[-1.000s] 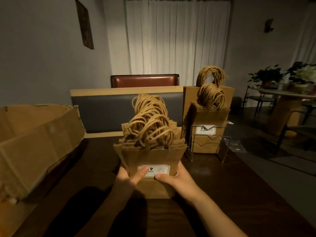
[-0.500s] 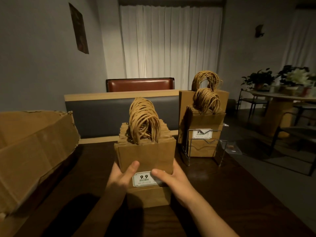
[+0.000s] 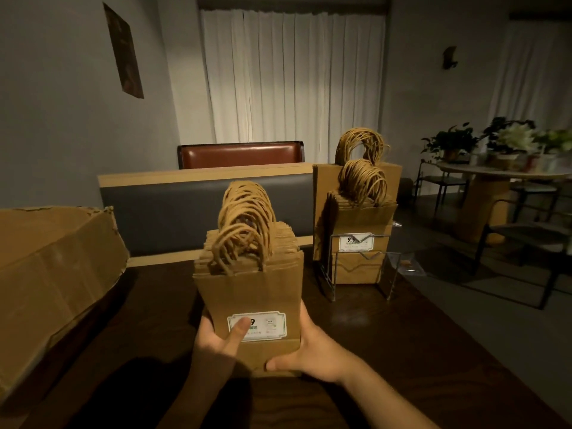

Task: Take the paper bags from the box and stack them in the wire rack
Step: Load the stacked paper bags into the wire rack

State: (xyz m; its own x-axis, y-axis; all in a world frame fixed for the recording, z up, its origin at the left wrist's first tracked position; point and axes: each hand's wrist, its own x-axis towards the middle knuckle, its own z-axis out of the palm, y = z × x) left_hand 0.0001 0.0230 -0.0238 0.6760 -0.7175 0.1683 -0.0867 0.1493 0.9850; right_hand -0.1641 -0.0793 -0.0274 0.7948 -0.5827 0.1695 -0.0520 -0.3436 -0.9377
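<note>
We've got a thick bundle of kraft paper bags (image 3: 250, 292) held upright in the middle, right over the dark wooden counter (image 3: 418, 351), twisted paper handles (image 3: 246, 221) bunched up on top. Our left hand (image 3: 216, 339) grips the bundle's left side with the thumb pressed flat across the white price label (image 3: 263, 326). Our right hand (image 3: 312, 351) wraps around the lower right corner, thumb on the front near the bottom edge. Can't tell if the bundle's base touches the counter or hangs just above it.

Off to the right and further back sits the wire rack (image 3: 362, 267), already holding bags (image 3: 359, 218) standing upright, taller ones behind shorter ones. The big cardboard box (image 3: 52, 270) is on the left edge of the counter, well apart from the rack. Behind all that there's a booth seat back (image 3: 198, 209).
</note>
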